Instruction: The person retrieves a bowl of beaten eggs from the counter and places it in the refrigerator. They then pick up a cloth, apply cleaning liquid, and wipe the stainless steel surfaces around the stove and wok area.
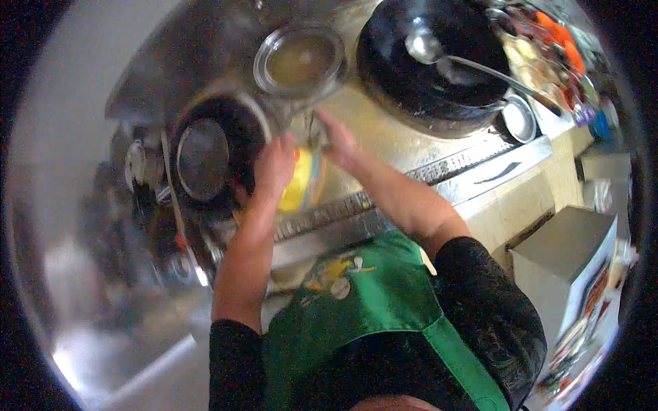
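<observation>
My left hand (275, 162) is closed around a yellow container (298, 187) with a touch of red near its top. Blur hides the container's label and exact shape. Just to the right is my right hand (339, 138), its forefinger stretched forward and its thumb lower, close to the container's upper end. A thin dark piece (311, 127) shows by the right fingertips, too blurred to name. Left of my left hand stands a dark round pot (247, 123) with a round grey surface inside. Beyond both hands lies a round metal-rimmed vessel (300, 64) holding yellowish liquid.
A large black wok (390, 77) sits at the upper right, with a metal ladle (424, 47) laid across it. Beside it are a small white bowl (519, 119) and several colourful ingredients (560, 41). A perforated metal strip (452, 167) edges the stove. A box (565, 246) stands at the right.
</observation>
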A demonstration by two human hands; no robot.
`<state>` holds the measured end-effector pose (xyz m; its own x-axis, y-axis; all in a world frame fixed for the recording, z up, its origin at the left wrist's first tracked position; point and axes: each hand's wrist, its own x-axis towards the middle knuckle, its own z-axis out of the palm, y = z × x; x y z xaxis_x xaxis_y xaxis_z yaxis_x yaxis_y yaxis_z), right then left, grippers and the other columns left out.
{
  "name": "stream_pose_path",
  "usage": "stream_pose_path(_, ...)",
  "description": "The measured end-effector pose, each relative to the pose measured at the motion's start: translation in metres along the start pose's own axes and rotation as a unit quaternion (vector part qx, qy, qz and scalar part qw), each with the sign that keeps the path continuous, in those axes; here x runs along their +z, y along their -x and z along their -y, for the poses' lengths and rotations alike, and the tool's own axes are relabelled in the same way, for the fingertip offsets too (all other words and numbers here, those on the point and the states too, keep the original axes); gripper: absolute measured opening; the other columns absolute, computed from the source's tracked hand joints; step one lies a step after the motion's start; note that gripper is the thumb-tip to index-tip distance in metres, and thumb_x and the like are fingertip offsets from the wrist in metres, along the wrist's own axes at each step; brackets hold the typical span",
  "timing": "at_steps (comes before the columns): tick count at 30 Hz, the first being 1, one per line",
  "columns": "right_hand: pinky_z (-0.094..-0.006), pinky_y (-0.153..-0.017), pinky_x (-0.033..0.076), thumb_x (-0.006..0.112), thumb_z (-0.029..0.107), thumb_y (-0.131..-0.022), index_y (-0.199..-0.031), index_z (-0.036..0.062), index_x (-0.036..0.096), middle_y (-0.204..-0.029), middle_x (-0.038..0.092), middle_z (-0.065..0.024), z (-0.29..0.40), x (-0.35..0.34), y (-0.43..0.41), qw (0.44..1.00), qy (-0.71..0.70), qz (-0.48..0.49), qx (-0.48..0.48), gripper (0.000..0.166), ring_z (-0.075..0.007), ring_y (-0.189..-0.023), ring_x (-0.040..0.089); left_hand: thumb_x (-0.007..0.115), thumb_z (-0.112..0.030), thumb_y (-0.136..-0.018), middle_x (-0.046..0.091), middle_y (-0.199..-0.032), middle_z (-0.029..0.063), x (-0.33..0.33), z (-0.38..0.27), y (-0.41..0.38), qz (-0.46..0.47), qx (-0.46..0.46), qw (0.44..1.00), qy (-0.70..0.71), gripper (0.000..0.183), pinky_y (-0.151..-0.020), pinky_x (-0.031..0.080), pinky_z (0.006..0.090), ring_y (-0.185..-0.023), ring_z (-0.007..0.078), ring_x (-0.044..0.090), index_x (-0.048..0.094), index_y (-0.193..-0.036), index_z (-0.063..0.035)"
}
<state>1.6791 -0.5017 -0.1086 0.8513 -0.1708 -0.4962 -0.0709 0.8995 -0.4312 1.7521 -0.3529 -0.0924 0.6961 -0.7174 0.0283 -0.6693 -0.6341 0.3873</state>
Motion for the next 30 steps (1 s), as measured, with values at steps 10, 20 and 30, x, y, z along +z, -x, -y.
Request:
stream_pose_path(10, -0.0421, -0.099, 0.041, 0.038, 0.039, -0.096, -0.118, 0.0048, 0.055, -0.116, 0.061, -0.0116, -0.001, -0.022, -0.037, 0.981, -0.113, 0.127, 0.096, 0.044, -0.0274, -0.107, 0.057, 0.045, -0.016, -0.089, 0.062, -0.092, 0.0245, 0.016, 0.002, -0.010, 0.057, -0.088, 0.980, -0.170, 0.021, -0.072, 0.051, 0.0466, -0.085, 0.0379, 0.063, 0.056, -0.094, 0.0017)
stream_pose_path(20, -0.0388, -0.078, 0.054, 0.050, 0.026, -0.092, -0.107, 0.0046, 0.058, -0.100, 0.067, -0.0103, 0.019, -0.039, -0.022, 0.996, -0.008, 0.078, 0.049, 0.027, -0.0258, -0.088, 0.065, 0.041, -0.030, -0.093, 0.062, -0.104, 0.0191, 0.039, 0.008, 0.003, -0.098, -0.012, 0.980, -0.171, 0.032, -0.077, 0.048, 0.0493, -0.092, 0.0397, 0.060, 0.053, -0.106, -0.0039)
stream_pose_path(30, -0.0333, -0.070, 0.052, 0.063, 0.013, -0.086, -0.104, 0.0055, 0.059, -0.092, 0.066, -0.0063, 0.108, -0.004, -0.078, 0.977, 0.123, 0.122, -0.124, 0.020, -0.0195, -0.077, 0.063, 0.045, -0.046, -0.091, 0.065, -0.100, 0.0157, 0.032, -0.037, 0.019, -0.082, -0.299, 0.950, -0.042, 0.047, -0.074, 0.049, 0.0487, -0.087, 0.0379, 0.063, 0.047, -0.119, -0.0083)
